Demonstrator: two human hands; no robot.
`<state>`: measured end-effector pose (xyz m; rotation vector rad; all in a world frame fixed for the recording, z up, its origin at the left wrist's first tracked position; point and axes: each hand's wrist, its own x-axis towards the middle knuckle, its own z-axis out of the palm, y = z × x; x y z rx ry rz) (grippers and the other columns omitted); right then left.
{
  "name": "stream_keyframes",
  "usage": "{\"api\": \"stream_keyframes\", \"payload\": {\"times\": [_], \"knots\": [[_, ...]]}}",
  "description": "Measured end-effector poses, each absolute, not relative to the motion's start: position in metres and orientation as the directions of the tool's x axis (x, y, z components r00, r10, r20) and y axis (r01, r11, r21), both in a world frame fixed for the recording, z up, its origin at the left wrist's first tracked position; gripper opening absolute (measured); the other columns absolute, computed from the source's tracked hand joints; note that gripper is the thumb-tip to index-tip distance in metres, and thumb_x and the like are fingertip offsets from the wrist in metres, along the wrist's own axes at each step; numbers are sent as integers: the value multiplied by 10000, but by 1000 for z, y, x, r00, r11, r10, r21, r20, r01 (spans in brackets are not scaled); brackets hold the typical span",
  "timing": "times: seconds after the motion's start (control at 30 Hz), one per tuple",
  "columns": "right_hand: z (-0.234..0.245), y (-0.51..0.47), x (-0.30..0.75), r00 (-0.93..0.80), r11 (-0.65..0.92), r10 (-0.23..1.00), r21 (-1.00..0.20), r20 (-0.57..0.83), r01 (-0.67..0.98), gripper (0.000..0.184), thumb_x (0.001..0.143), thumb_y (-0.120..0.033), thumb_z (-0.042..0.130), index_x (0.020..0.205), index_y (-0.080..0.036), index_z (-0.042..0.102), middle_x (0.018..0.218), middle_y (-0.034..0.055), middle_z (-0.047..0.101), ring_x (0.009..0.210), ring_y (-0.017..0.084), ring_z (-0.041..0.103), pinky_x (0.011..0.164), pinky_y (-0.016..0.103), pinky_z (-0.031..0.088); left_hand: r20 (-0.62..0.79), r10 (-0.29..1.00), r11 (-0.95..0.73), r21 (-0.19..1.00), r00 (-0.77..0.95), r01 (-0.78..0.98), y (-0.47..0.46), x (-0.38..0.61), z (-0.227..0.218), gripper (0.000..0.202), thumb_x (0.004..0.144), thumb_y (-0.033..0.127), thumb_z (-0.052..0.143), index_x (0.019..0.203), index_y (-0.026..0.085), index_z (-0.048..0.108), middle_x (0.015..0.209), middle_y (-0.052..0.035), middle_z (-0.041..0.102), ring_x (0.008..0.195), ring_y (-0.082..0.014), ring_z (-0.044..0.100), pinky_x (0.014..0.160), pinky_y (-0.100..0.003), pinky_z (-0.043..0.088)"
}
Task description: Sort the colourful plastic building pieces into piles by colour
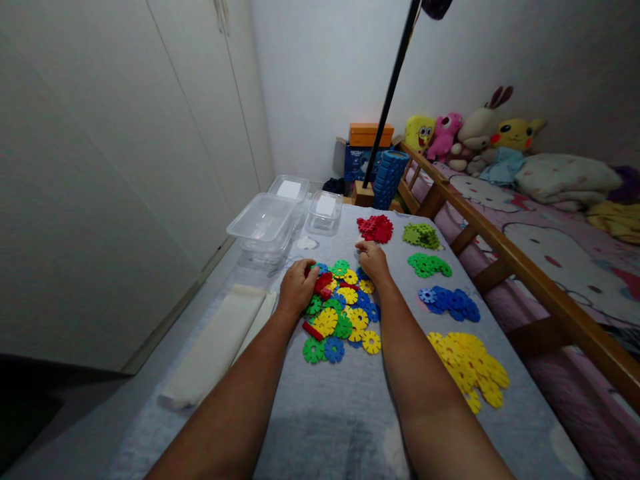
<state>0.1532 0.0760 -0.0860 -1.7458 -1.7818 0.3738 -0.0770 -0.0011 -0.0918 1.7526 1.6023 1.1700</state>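
Red pile (376, 229) & 4 other piles (470, 367) look sorted; mixed pile (344, 327) to go. L hand (299, 287), R hand (373, 260): can't tell grip.

Looked like a bedroom in a home, fitted with tall pale cupboard doors (125, 147) and a wooden-railed bed (500, 238), spread with pink printed bedding (545, 247) and heaped with plush toys (445, 137).

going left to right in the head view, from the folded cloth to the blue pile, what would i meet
Folded cloth → left hand → mixed pile → right hand → blue pile.
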Motion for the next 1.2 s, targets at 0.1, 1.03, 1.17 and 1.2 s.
{"api": "stream_keyframes", "payload": {"times": [0.1,1.03,1.17,1.2], "knots": [[-89,76,154,36,101,973,-565,226,819,525,777,-59,466,1229,-166,713,1369,106,674,1305,221,560,1116,354,417,264,963,-194,813,-50,549,-1,-77,-92,279,930,368,534,1066,185,694,1105,-111,728,1068,-261,670,1024,-438,512],[-52,70,171,-161,151,987,-541,29,827,158,774,-156,605,834,-163,750,816,44,738,758,178,652,693,259,476,263,963,-196,835,-60,514,-1,-77,-93,269,934,366,544,1081,195,691,1115,-101,736,1063,-253,674,1010,-423,517],[-42,67,180,-224,124,965,-515,-136,848,170,642,-139,747,806,-185,755,777,12,730,695,156,633,613,230,439,267,961,-197,838,-66,509,-1,-78,-94,256,928,363,554,1072,203,693,1099,-90,738,1052,-247,677,1000,-414,524],[-42,67,180,-213,106,963,-498,-164,861,206,614,-131,772,810,-194,756,780,4,729,687,154,630,601,227,434,271,960,-200,836,-68,511,-1,-78,-94,257,928,366,556,1070,204,694,1098,-89,738,1052,-246,677,1001,-413,523]]}}
